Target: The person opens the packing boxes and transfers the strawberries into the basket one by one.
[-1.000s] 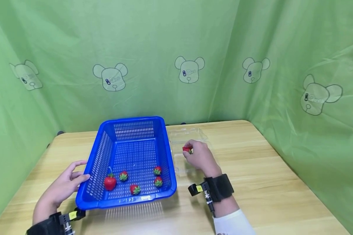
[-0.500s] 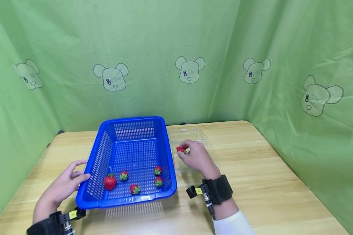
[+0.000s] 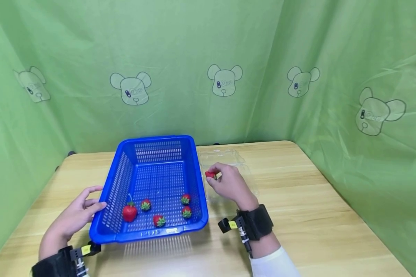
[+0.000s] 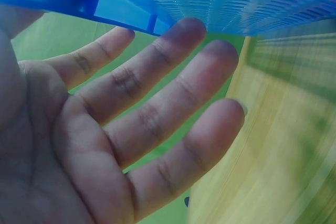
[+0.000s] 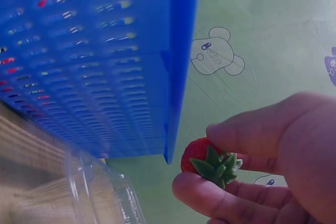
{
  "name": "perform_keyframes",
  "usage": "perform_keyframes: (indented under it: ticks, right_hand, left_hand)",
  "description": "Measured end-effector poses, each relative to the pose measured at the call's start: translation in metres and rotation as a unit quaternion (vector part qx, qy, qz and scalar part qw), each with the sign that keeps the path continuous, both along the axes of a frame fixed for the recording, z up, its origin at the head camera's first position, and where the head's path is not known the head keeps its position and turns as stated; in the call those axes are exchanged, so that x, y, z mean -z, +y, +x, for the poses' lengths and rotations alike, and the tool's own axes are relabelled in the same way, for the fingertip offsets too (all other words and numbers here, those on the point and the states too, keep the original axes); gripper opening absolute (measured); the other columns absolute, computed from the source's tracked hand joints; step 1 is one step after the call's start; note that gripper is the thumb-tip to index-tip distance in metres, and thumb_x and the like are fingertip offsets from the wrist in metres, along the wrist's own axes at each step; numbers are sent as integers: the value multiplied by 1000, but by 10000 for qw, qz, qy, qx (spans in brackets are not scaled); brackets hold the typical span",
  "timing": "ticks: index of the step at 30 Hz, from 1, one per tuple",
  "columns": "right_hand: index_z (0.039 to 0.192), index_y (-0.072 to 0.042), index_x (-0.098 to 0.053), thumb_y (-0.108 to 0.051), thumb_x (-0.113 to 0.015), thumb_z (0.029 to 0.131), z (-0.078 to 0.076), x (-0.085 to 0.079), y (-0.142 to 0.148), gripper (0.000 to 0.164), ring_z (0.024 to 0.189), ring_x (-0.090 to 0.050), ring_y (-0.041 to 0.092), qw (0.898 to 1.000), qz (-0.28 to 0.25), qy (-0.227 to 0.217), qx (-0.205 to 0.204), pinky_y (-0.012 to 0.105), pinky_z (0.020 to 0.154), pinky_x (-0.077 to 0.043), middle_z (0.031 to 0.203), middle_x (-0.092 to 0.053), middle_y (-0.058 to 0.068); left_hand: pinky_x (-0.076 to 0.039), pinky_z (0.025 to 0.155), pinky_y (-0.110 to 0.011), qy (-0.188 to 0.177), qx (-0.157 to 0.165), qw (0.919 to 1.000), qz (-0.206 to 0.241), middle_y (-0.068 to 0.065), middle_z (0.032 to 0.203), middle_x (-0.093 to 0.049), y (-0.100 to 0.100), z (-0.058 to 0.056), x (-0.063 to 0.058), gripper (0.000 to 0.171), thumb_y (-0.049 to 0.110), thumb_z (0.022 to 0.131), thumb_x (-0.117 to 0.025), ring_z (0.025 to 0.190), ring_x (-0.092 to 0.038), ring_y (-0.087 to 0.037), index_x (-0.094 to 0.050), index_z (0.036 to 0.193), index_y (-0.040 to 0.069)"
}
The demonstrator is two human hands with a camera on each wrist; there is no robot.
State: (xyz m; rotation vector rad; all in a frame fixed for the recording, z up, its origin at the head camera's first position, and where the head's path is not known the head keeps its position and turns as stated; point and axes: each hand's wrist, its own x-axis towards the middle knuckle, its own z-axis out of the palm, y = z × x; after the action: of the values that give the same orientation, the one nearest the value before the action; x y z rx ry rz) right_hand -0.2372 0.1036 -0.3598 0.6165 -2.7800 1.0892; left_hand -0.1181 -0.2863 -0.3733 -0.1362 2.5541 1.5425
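My right hand (image 3: 231, 185) pinches a red strawberry (image 3: 209, 174) between thumb and fingers, above a clear plastic clamshell box (image 3: 225, 157). Green leaves of that strawberry show in the right wrist view, where the blue basket's (image 5: 181, 51) wall stands close by. On the left, my left hand (image 3: 74, 215) rests against the basket's (image 3: 138, 236) rim; in the left wrist view its fingers (image 4: 210, 72) are nearly straight. Several strawberries (image 3: 159, 221) lie at the near end inside the basket. One larger red fruit (image 3: 129, 212), with a long stem, lies at the left among them.
The basket and clamshell box stand side by side on a wooden table (image 3: 318, 215). A green curtain (image 3: 180, 46) with printed bear heads encloses the back and both sides. A wrist camera (image 3: 228, 224) is strapped to each forearm.
My right hand has moved a little left with the strawberry, closer to the basket's right wall. The left hand stays at the rim.
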Motion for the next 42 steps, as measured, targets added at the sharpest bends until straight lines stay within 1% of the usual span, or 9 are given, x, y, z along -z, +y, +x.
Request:
perform_keyframes:
  ticks: [6, 9, 13, 19, 30, 37, 42]
  right_hand:
    - [94, -11, -66, -16, -69, 86, 2, -3, -2, 10, 63, -59, 11, 9999, -74, 39, -78, 30, 59, -53, 90, -68, 4]
    - [94, -10, -66, -16, -68, 86, 3, -4, -4, 10, 62, -59, 11, 9998, -123, 48, -173, 30, 58, -53, 90, -68, 5]
    - [94, -11, -66, -15, -69, 86, 6, -6, -4, 10, 62, -60, 11, 9996, -183, 96, -197, 30, 59, -54, 90, -68, 4]
    - [94, -11, -67, -17, -70, 85, 7, -5, -6, 11, 64, -60, 10, 9988, -290, 235, -327, 29, 60, -54, 90, -68, 3]
    - [94, -11, -66, -17, -71, 85, 11, -6, -11, 12, 63, -62, 16, 9976, -375, 217, -544, 29, 56, -53, 86, -66, 2]
    - [94, -11, -66, -17, -71, 85, 15, -8, -14, 13, 62, -61, 10, 9975, -320, 251, -584, 28, 56, -53, 87, -67, 2]
    - [94, -11, -66, -18, -71, 85, 16, -8, -16, 13, 62, -60, 8, 9972, -301, 311, -605, 27, 57, -53, 89, -67, 2]
  left_hand:
    - [-55, 83, -50, 43, 77, 10000, 37, -34, 123, -53, -1, -1, 0, 57, 23, 101, -46, 94, -64, -29, -17, 144, 0]
    - [-54, 84, -50, 16, 43, 10000, 13, -34, 124, -52, -1, -1, 0, 56, 23, 101, -47, 94, -64, -29, -17, 144, 2]
    - [-55, 84, -50, -7, 28, 10000, -14, -35, 125, -51, -1, 0, 0, 56, 23, 101, -47, 95, -64, -29, -18, 144, 2]
    - [-55, 83, -50, 7, 24, 10000, -15, -36, 126, -50, -3, 0, 1, 56, 24, 101, -47, 96, -64, -30, -18, 144, 2]
    - [-55, 83, -50, -49, -26, 10000, 43, -37, 125, -50, -2, 0, 3, 57, 24, 101, -47, 97, -64, -32, -17, 144, 1]
    - [-55, 82, -50, 25, 11, 10000, 79, -40, 126, -48, 0, 1, 2, 57, 21, 101, -47, 97, -64, -32, -16, 144, -1]
    - [-55, 84, -50, -9, -36, 10000, 43, -38, 127, -48, -1, 1, 1, 57, 22, 101, -47, 97, -64, -31, -17, 144, 1]
